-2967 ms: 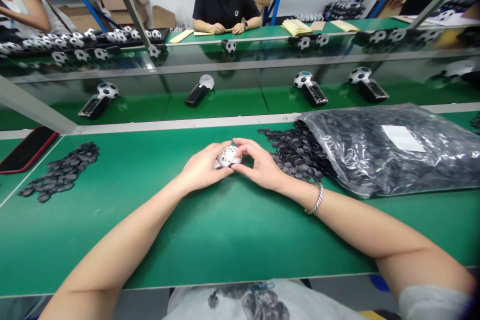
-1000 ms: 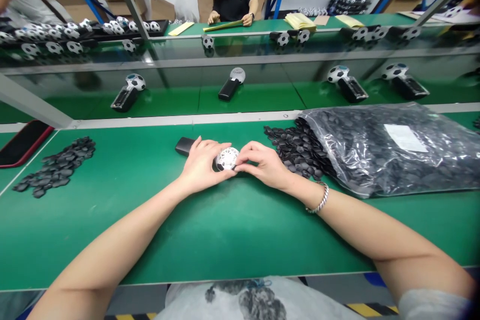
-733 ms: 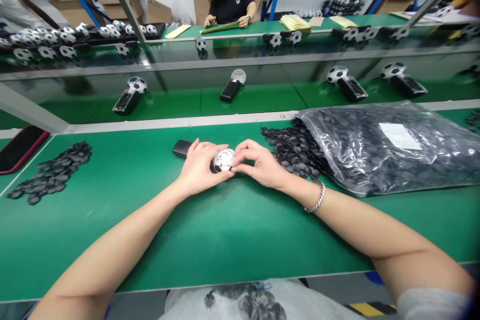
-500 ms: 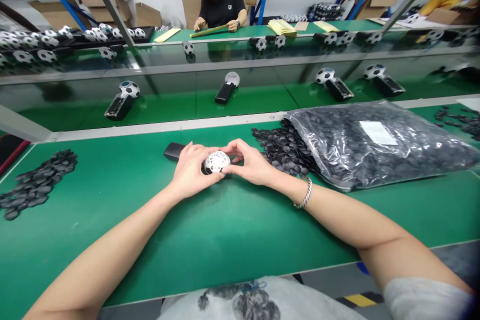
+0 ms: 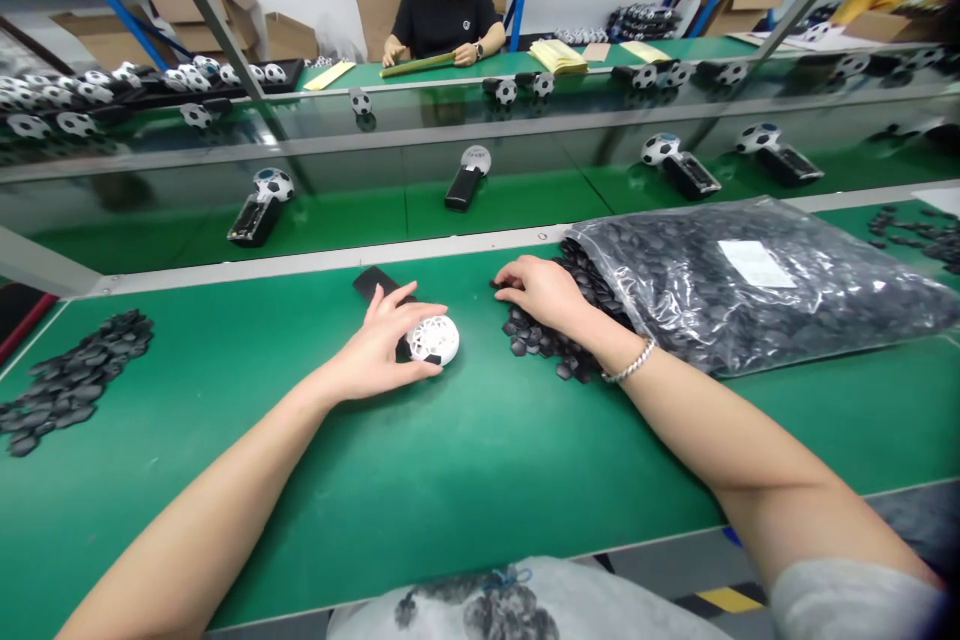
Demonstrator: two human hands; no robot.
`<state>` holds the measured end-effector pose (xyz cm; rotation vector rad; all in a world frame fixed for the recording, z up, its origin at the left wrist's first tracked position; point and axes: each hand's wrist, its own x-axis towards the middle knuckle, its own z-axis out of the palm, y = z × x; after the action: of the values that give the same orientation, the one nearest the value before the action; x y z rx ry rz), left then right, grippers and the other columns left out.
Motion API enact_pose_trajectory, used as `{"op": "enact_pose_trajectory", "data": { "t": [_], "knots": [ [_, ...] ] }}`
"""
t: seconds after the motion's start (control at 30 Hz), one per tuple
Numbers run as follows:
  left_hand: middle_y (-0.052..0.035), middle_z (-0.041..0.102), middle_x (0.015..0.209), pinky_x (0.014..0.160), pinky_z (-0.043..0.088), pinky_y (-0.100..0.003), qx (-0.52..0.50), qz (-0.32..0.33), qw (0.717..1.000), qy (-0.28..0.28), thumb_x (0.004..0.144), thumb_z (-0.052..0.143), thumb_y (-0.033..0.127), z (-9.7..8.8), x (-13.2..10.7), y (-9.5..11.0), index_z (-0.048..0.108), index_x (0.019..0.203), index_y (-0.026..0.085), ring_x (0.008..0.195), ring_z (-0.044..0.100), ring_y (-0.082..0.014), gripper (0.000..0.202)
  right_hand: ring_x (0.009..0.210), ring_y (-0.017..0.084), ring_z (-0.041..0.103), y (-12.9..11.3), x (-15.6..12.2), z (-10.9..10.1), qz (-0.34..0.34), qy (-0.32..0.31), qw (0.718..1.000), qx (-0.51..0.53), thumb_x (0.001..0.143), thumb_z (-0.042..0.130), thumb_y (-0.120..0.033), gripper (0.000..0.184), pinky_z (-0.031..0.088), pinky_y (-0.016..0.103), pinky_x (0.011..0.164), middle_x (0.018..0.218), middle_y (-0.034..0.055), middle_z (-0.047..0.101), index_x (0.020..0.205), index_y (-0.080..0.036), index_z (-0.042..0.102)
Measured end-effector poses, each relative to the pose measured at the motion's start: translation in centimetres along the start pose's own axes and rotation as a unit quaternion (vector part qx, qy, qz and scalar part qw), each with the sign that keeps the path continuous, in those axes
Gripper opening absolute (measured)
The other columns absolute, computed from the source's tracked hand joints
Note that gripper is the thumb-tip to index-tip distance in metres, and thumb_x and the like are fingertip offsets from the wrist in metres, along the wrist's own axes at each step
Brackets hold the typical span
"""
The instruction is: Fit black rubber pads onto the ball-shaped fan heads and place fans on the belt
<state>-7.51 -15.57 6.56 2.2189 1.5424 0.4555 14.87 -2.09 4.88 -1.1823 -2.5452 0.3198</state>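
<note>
My left hand curls round a white openwork soccer-ball shell, thumb at its near side and fingers over its far side. A black pentagon shows near the thumb, while other openings in the shell are bare. From behind the ball a flat black handle sticks out to the upper left, partly under my fingers. My right hand is over the left edge of a heap of small black pentagon pieces. Its thumb and fingers pinch a black piece, which shows only in part at the fingertips.
A clear plastic bag full of black pieces lies at the right. Another pile of black pieces is at the left. Beyond the metal edge, a green belt carries ball-and-handle items. A co-worker sits opposite, holding a yellow strip.
My right hand has left the ball and moved right to the black heap. My left hand stays on the ball, its fingers more spread. The belt items have shifted slightly right.
</note>
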Motion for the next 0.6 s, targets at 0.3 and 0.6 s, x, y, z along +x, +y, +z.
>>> {"op": "enact_pose_trajectory", "data": {
  "t": [0.3,0.6],
  "knots": [
    [-0.0096,0.047,0.129,0.105,0.005,-0.06,-0.062,-0.081,0.993,0.063,0.068,0.065,0.041,1.4,-0.2,1.2,0.046,0.12,0.021,0.136,0.006,-0.0328,0.059,0.072,0.015,0.057,-4.0,-2.0,-1.4,-0.092,-0.107,0.921,0.363,0.079,0.061,-0.022,0.008,0.044,0.025,0.068,0.078,0.0003,0.062,0.085,-0.017,0.062],
    [-0.0088,0.045,0.13,0.108,0.02,-0.05,-0.122,0.02,0.992,0.028,0.07,0.061,0.022,0.7,-0.4,-0.1,0.043,0.121,0.02,0.137,0.005,-0.028,0.055,0.063,0.012,0.056,-6.1,-3.3,-0.8,-0.126,-0.167,0.907,0.366,0.084,0.051,-0.012,0.015,0.044,0.024,0.062,0.072,-0.0009,0.06,0.097,-0.016,0.056]
  ]
}}
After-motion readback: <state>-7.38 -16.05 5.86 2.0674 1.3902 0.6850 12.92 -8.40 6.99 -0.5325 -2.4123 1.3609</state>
